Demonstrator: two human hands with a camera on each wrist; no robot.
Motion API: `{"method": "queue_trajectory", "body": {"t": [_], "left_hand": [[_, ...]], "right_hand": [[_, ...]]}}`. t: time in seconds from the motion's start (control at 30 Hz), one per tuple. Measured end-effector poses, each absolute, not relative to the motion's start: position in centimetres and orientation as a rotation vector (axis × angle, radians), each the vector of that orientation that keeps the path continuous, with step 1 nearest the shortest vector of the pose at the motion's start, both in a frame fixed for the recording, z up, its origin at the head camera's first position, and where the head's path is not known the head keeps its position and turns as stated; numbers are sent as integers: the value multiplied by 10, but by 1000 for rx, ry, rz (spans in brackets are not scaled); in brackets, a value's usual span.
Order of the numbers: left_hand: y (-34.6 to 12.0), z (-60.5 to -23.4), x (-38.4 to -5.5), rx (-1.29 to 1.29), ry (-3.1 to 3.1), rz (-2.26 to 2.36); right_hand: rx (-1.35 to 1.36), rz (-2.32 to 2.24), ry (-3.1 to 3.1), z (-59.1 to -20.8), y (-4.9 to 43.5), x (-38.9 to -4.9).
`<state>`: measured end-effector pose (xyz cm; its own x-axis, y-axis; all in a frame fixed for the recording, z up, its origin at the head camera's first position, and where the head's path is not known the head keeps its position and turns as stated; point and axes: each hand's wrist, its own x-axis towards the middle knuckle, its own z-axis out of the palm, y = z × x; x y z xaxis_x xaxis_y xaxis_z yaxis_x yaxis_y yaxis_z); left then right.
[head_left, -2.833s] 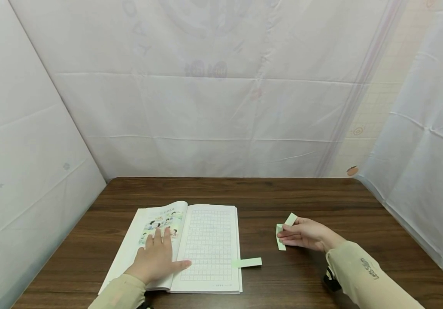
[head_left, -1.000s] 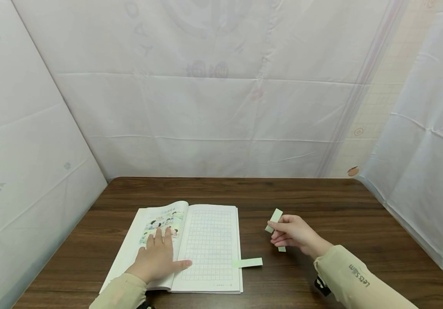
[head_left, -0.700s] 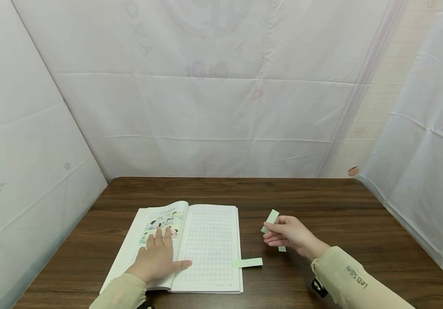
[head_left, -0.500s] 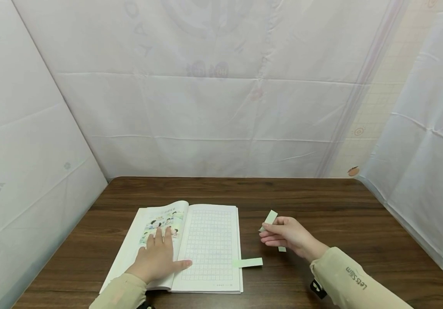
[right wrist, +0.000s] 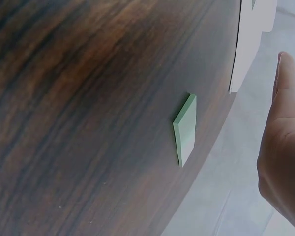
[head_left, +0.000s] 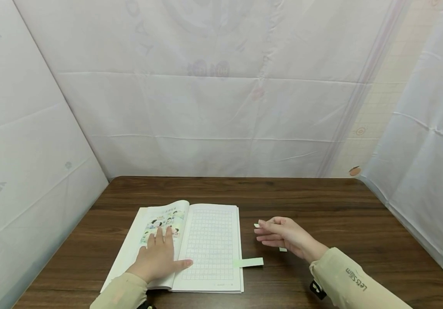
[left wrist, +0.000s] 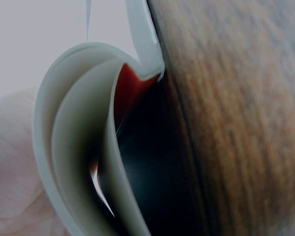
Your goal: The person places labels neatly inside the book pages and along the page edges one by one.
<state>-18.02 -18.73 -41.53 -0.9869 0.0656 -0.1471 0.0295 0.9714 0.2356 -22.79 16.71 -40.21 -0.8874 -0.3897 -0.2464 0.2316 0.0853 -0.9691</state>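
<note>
My left hand point(head_left: 155, 256) rests with fingers spread on the left page of an open book point(head_left: 213, 223); the left wrist view shows the book's curled pages point(left wrist: 44, 123) beside that hand. My right hand point(head_left: 285, 235) is above the table, right of the book. Between its thumb and index finger it pinches a pale green sticky note point(head_left: 256, 225), of which only a small end shows. Below this hand lies a thin pad of green sticky notes point(right wrist: 188, 129), mostly hidden in the head view. Another green sticky note point(head_left: 250, 262) sticks out from the right page's edge.
The dark wooden table point(head_left: 306, 193) carries the book and the pad. Pale printed cloth point(head_left: 213, 107) hangs behind it and along both sides. A grid of squares fills the book's right page.
My right hand has drawn a sticky note up off the pad and moved left with it. The note has turned from broadside to nearly hidden. My left hand stays put.
</note>
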Motion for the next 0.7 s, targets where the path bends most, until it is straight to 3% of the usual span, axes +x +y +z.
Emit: {"method": "queue_trajectory", "body": {"t": [0.7], "left_hand": [[-187, -415, -180, 70, 2965, 337]], "right_hand": [[-17, -1808, 1957, -401, 161, -226]]}}
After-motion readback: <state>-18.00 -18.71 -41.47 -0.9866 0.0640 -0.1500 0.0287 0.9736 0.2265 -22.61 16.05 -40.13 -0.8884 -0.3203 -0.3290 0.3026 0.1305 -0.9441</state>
